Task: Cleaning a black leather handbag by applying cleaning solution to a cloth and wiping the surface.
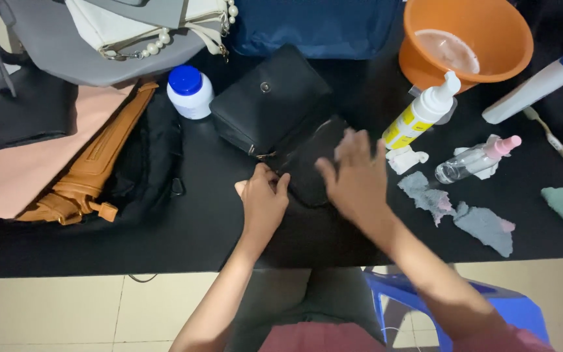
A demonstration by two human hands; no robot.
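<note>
The left hand [263, 203] is curled, its fingertips pinching the near corner of the black bag [275, 111], apparently to pin that edge down so the bag does not slide. The right hand [358, 176] lies flat with fingers spread over the bag's lower flap [307, 171]; it is blurred, so whether it presses or only brushes the surface cannot be told. The bag itself lies tilted near the middle of the black tabletop [184, 228], its snap-button side up and its far corner pointing toward a blue bag [314, 26] at the back edge. Just left of it stands a small white bottle with a blue cap [189, 91], close enough to be knocked if the bag is swung that way. Farther left lie a tan leather bag [92, 166] on a dark one, a pink bag [27, 163], and a grey and a cream bag with a bead strap [158, 26]. To the right, a white and yellow pump bottle [421, 112] lies just beside the right hand, the nearest thing in its way. Beyond it are a clear spray bottle with a pink top [474, 160], grey rags [454, 208], a toothbrush [555, 143], a white tube with a blue cap [539, 83] and an orange basin [467, 39]. A blue plastic chair [412, 293] shows below the tabletop edge.
</note>
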